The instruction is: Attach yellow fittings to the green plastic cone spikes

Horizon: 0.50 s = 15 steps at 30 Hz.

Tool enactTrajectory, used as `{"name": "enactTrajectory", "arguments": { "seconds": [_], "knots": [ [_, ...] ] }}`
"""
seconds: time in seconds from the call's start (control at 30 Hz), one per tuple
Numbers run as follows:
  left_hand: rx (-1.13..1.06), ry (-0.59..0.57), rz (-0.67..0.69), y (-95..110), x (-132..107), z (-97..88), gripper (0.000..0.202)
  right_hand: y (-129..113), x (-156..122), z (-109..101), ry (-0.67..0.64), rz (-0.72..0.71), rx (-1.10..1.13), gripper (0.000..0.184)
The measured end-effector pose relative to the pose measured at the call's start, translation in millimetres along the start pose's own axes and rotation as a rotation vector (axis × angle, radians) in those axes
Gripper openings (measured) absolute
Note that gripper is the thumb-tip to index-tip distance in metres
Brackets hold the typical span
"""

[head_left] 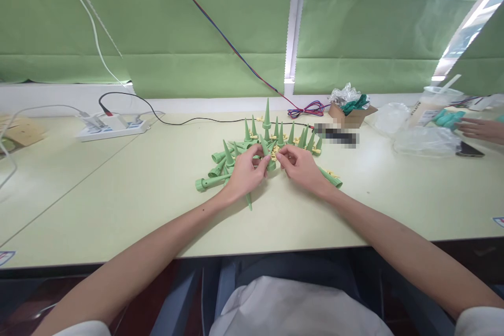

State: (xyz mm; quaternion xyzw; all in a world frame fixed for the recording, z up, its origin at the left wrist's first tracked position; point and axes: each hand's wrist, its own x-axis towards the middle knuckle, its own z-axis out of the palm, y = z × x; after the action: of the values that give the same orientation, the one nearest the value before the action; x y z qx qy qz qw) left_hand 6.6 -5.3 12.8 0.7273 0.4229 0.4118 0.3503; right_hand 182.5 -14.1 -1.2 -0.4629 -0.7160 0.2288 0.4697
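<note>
My left hand (249, 170) is closed around a green plastic watering spike (264, 145), its pointed end up and its wider cap low by my fingers. Close on its right, my right hand (302, 167) pinches a small yellow plastic piece (274, 156) against or beside the spike; whether they touch cannot be made out. Behind and around both hands is a cluster of similar green spikes. Several stand on their caps, such as a tall spike (267, 114), with yellow pieces at some bases. Others lie flat, such as a spike (212, 182) on the left.
On the pale table (129, 210) are a white power strip (114, 128) at left and a blurred black object (336, 135) behind my right hand. A small carton (352, 115), a plastic cup (429, 107) and a phone (469, 150) are at right, near another person's hand (482, 128).
</note>
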Motion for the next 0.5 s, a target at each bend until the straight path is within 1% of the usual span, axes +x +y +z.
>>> {"name": "enactTrajectory", "arguments": {
  "seconds": [0.3, 0.5],
  "knots": [
    [0.004, 0.000, 0.008, -0.4, -1.5, 0.5, 0.017, -0.5, 0.4, -0.2, -0.009, 0.001, 0.013, 0.021],
    [0.019, -0.005, 0.041, -2.7, -1.5, 0.7, 0.019, -3.1, -0.3, -0.9, -0.040, 0.049, 0.063, 0.023]
  ]
}}
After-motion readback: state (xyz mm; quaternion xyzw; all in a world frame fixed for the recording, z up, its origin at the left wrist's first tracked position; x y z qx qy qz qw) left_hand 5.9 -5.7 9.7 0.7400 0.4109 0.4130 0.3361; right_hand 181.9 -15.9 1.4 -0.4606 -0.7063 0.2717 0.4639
